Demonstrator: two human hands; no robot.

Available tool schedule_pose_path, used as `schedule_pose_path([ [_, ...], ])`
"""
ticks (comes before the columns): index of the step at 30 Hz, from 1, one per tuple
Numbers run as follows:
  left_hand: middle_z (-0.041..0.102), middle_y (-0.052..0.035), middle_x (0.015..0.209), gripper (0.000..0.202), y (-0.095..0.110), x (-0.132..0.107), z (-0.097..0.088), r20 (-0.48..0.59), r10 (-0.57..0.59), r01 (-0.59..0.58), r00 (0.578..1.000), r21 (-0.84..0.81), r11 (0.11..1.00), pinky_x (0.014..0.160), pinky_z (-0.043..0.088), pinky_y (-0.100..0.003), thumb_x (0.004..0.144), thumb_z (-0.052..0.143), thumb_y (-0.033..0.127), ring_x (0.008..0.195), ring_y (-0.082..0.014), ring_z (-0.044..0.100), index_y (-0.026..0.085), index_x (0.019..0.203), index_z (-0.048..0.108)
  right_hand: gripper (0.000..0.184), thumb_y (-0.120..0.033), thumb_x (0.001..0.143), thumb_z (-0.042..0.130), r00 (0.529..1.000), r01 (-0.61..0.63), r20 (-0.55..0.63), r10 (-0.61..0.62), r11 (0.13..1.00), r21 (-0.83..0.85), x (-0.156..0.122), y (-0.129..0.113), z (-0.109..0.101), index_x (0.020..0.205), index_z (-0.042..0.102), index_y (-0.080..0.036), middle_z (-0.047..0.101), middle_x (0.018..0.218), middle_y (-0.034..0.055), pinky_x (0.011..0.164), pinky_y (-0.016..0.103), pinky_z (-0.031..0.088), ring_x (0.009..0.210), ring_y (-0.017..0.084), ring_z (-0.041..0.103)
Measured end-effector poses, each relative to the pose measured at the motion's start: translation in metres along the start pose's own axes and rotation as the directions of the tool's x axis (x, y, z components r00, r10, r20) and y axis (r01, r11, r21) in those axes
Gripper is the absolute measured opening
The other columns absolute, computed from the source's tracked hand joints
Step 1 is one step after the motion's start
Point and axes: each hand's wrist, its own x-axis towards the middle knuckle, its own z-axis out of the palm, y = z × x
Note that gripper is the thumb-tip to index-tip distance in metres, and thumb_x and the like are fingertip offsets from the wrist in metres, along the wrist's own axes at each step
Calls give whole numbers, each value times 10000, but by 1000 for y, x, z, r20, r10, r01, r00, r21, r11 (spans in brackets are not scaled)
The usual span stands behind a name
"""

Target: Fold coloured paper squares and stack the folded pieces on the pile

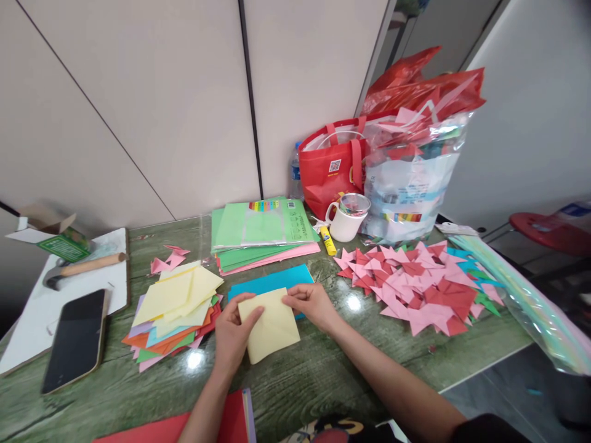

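Note:
Between my two hands is a square sheet of pale yellow paper (272,326), raised a little over the table. My left hand (232,332) grips its left side, thumb on the front face and fingers behind. At the top right corner, my right hand (314,304) pinches the sheet between thumb and fingers. Partly covered by the sheet and hands, blue paper (272,280) lies just beyond. Left of my left hand is a loose pile of coloured squares (178,307), pale yellow on top. Folded pink and red paper shapes (415,280) are heaped to the right.
Packs of green and pink paper (263,224) lie at the back, beside a glue stick (328,241) and white mug (347,223). Behind stand a red bag (325,178) and a full plastic bag (410,178). A phone (76,338) and hammer (87,267) lie left; red paper (221,424) lies in front.

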Motion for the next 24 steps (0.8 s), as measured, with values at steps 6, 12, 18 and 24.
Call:
schedule_pose_path([
  [6,643,6,685,374,1,0,1,-8,-3,3,1000,0,1000,492,473,-229,543,718,293,564,-149,596,189,869,565,251,-383,549,701,1000,10,15,-9,1000,-8,0,0,0,628,622,-159,661,575,-13,491,236,472,497,126,590],
  [12,642,-9,695,401,0,0,0,4,5,-5,1000,12,1000,496,485,-232,555,711,294,584,-158,606,173,903,554,272,-402,557,693,1000,15,25,-15,999,-29,1,1,-1,640,617,-155,659,579,-8,496,237,471,510,131,591],
  [18,681,-62,780,582,5,-1,1,163,-98,115,982,-95,989,583,516,-309,584,704,253,658,-199,636,156,1103,459,270,-408,552,693,997,57,-41,-59,997,-46,4,1,-5,626,609,-161,647,553,-11,477,240,469,485,130,577],
  [24,697,-88,837,325,3,0,-2,269,-156,188,950,-100,977,666,496,-292,599,698,231,706,-196,641,121,893,615,262,-392,543,701,990,111,-77,-116,992,-65,6,-4,-9,625,610,-161,636,543,-6,470,237,458,478,129,562],
])
